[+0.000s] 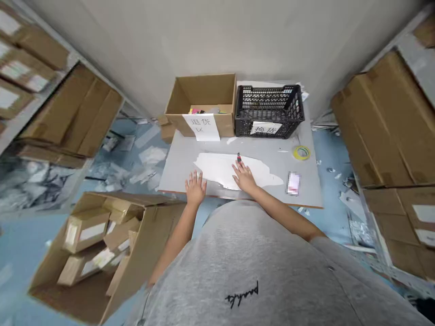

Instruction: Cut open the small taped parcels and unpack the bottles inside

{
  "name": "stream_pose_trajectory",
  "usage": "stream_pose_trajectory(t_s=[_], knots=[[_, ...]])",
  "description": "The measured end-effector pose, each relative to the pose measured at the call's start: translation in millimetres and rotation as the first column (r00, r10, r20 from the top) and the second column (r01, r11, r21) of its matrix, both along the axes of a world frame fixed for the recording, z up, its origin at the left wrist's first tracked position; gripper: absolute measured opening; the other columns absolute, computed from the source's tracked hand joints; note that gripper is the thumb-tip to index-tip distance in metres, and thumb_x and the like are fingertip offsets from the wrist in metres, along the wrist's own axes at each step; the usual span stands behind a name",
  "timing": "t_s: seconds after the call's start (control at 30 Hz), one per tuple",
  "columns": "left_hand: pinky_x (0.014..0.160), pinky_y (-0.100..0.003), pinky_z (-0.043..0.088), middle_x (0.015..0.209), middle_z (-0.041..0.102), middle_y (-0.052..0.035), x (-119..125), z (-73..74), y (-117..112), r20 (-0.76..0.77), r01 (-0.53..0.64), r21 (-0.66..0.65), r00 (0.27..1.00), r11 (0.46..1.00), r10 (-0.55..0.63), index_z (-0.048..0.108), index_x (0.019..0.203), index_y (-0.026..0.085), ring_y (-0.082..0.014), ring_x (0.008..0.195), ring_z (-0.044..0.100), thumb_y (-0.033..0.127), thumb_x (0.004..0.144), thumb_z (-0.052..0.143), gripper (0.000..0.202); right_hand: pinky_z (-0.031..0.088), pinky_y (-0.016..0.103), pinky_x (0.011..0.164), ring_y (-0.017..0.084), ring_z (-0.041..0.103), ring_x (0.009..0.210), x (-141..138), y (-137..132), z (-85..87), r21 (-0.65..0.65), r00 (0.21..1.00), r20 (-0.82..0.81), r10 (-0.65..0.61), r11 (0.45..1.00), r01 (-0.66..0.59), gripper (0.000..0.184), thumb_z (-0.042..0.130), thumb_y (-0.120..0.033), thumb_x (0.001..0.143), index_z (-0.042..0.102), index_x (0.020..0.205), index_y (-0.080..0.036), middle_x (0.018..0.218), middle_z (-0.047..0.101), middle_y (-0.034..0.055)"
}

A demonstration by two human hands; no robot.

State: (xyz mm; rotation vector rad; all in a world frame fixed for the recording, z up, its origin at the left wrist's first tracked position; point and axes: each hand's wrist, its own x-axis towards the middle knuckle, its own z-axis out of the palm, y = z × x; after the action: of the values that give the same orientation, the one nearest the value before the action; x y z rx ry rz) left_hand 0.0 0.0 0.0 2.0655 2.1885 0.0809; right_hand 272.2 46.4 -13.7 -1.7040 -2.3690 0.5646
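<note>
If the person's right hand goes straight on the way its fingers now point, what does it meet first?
Probably the small red and black object on the table, just past the fingertips of the right hand. Depth is unclear, so the hand may pass just beside it.

"What's on the table (207, 147)?"

"At the back, a cardboard box (200, 97), with a plastic crate (268, 111) just right of it and a tape roll (302, 152) in front of the crate."

"And nearer you?"

"A torn sheet (224, 170), under my right hand (244, 177). Left of me, an open carton (136, 235) of parcels (86, 230) sits on the floor (23, 244)."
</note>
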Motion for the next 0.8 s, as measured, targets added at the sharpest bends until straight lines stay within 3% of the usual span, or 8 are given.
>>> stream_pose_trajectory(t_s=[0.17, 0.43, 0.8], knots=[[0.127, -0.061, 0.02, 0.172, 0.025, -0.011, -35, 14.9, 29, 0.027, 0.096, 0.058, 0.995, 0.994, -0.098, 0.04, 0.162, 0.021, -0.0338, 0.16, 0.019, 0.044, 0.107, 0.038, 0.06, 0.018, 0.052, 0.128, 0.03, 0.014, 0.162, -49, -4, 16.8, 0.006, 0.998, -0.017, -0.067, 0.998, 0.067, 0.061, 0.045, -0.036, 0.106, 0.035, 0.165, -0.02, 0.175, 0.017, 0.0085], [0.126, -0.063, 0.02, 0.172, 0.025, -0.0123, -87, 12.5, 27, 0.08, 0.147, 0.004, 0.986, 0.989, -0.146, 0.042, 0.161, 0.022, -0.0342, 0.16, 0.02, 0.044, 0.107, 0.036, 0.058, 0.021, 0.051, 0.128, 0.03, 0.016, 0.161, -96, -29, 16.5, -0.027, 0.982, -0.025, -0.185, 0.982, 0.184, 0.062, 0.044, -0.035, 0.106, 0.035, 0.165, -0.019, 0.175, 0.015, 0.0091], [0.126, -0.066, 0.014, 0.173, 0.021, -0.0099, -83, 21.4, 24, 0.087, 0.163, 0.022, 0.983, 0.986, -0.164, 0.036, 0.163, 0.023, -0.0327, 0.162, 0.013, 0.045, 0.108, 0.034, 0.059, 0.022, 0.05, 0.127, 0.029, 0.016, 0.161, -99, -34, 21.8, -0.037, 0.979, -0.014, -0.203, 0.979, 0.203, 0.062, 0.046, -0.035, 0.106, 0.036, 0.165, -0.02, 0.175, 0.017, 0.0086]])
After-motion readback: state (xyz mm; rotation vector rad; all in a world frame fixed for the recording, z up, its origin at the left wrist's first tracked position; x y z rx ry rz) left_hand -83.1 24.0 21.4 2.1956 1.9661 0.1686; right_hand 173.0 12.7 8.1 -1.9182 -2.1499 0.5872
